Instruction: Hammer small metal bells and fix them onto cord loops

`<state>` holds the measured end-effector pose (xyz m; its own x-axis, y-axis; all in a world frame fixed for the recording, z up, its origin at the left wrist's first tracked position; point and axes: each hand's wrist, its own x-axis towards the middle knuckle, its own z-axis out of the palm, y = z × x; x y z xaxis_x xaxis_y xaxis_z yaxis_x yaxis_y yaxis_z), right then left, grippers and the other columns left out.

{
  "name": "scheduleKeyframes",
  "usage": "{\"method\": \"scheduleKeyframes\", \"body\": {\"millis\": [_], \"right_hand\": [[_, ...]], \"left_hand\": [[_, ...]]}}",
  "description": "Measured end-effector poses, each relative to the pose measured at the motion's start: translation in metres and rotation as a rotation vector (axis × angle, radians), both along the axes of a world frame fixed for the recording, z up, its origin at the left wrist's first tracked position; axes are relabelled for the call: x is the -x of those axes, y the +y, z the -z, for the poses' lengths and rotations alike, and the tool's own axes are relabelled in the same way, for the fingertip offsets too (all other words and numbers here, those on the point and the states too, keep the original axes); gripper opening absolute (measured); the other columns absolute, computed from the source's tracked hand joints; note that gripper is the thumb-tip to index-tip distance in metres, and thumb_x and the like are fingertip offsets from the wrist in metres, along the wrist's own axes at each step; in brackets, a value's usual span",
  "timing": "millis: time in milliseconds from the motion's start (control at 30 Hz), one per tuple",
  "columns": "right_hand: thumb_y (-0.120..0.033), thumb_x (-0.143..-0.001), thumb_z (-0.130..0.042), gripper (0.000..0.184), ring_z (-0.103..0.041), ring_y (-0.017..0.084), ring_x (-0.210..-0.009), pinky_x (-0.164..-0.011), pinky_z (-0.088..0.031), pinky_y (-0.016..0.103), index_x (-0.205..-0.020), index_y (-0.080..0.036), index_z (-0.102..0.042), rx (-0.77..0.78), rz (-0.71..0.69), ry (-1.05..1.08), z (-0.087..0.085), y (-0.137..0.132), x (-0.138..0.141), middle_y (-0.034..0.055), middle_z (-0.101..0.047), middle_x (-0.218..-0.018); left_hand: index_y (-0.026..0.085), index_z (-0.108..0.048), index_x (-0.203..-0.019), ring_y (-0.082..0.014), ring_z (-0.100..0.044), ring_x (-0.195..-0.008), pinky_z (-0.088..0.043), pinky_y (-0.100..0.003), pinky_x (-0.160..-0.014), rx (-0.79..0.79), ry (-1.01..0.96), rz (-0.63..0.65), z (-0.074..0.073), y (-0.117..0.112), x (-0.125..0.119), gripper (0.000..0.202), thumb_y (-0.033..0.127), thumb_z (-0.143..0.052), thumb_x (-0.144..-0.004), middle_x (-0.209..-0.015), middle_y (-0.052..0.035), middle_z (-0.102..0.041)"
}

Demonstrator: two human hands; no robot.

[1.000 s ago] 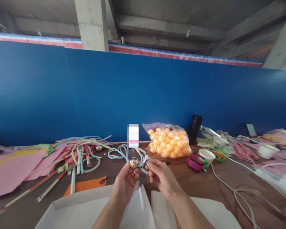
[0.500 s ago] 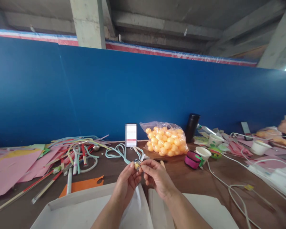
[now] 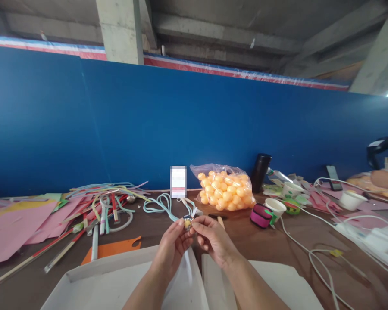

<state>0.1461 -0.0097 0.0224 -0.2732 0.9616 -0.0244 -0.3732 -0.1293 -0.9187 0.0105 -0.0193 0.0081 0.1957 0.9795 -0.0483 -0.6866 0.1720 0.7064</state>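
Note:
My left hand (image 3: 172, 247) and my right hand (image 3: 213, 241) meet above the near edge of the brown table (image 3: 278, 258). Both pinch one small round object (image 3: 188, 222), yellowish with a dark, shiny part, between fingertips and thumbs. What it is stays unclear. Below my wrists lie two shallow white cardboard trays (image 3: 116, 284). Just beyond my fingers a pale blue cord (image 3: 161, 204) is looped on the table.
A clear bag of orange balls (image 3: 224, 189) stands behind, with a black tumbler (image 3: 260, 173), a pink pouch (image 3: 261, 215), paper cups (image 3: 276, 206). Pink sheets (image 3: 16, 226) and coloured strips (image 3: 110, 202) cover the left. White cables (image 3: 323, 254) trail right. Another person's hand (image 3: 384, 178) shows far right.
My hands have come together: one second ago the left held the round object alone and the right held a small pale piece apart from it. Now both pinch the object.

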Motion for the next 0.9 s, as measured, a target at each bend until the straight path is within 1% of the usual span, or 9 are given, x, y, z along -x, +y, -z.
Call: {"method": "scheduleKeyframes", "body": {"millis": [167,367,533,633,733,900], "right_hand": [[-0.037,-0.069,-0.071,0.027,-0.040,0.001,-0.039,-0.035,-0.017,0.013,-0.075,-0.015,-0.056,0.005,0.019,-0.014,-0.0030,-0.0011,0.0001,-0.0003,-0.064,-0.065],[-0.036,-0.069,-0.072,0.026,-0.041,0.002,-0.043,-0.035,-0.019,0.013,-0.076,-0.016,-0.056,0.022,0.033,-0.039,-0.0021,0.0001,-0.0018,-0.0006,-0.062,-0.066],[-0.036,-0.068,-0.072,0.025,-0.041,0.004,-0.045,-0.035,-0.023,0.013,-0.074,-0.016,-0.058,-0.015,0.097,-0.104,0.0027,0.0028,-0.0017,-0.0046,-0.051,-0.055],[-0.038,-0.069,-0.071,0.026,-0.038,0.005,-0.044,-0.035,-0.024,0.014,-0.075,-0.016,-0.059,-0.039,0.113,-0.165,0.0043,0.0041,-0.0019,-0.0051,-0.050,-0.053],[-0.039,-0.069,-0.070,0.027,-0.036,0.004,-0.043,-0.035,-0.023,0.014,-0.073,-0.016,-0.058,-0.037,0.097,-0.180,0.0039,0.0045,-0.0029,-0.0048,-0.050,-0.055],[-0.038,-0.067,-0.072,0.029,-0.030,0.001,-0.043,-0.036,-0.017,0.014,-0.070,-0.015,-0.055,-0.003,0.048,-0.105,0.0003,0.0040,-0.0047,-0.0034,-0.052,-0.064]], "left_hand": [[0.012,-0.060,-0.089,-0.0128,-0.061,-0.069,-0.050,-0.022,-0.062,0.019,0.037,-0.018,-0.0001,0.0001,-0.0006,0.020,0.027,-0.064,-0.077,-0.076,-0.0062,-0.064],[0.012,-0.059,-0.091,-0.0113,-0.061,-0.066,-0.050,-0.021,-0.060,0.033,0.068,-0.048,-0.0007,0.0006,-0.0015,0.022,0.027,-0.064,-0.077,-0.076,-0.0060,-0.064],[0.013,-0.058,-0.091,-0.0103,-0.061,-0.063,-0.051,-0.020,-0.057,0.073,0.078,-0.100,0.0025,0.0033,-0.0022,0.020,0.024,-0.065,-0.076,-0.075,-0.0048,-0.064],[0.013,-0.058,-0.091,-0.0102,-0.061,-0.062,-0.052,-0.020,-0.056,0.076,0.073,-0.108,0.0042,0.0038,-0.0024,0.020,0.024,-0.065,-0.076,-0.075,-0.0050,-0.064],[0.012,-0.058,-0.092,-0.0102,-0.062,-0.063,-0.052,-0.020,-0.056,0.070,0.070,-0.104,0.0038,0.0032,-0.0025,0.021,0.024,-0.065,-0.076,-0.076,-0.0057,-0.064],[0.012,-0.058,-0.092,-0.0094,-0.061,-0.062,-0.051,-0.019,-0.055,0.071,0.076,-0.097,0.0014,0.0026,-0.0029,0.021,0.025,-0.064,-0.077,-0.077,-0.0067,-0.065]]}}
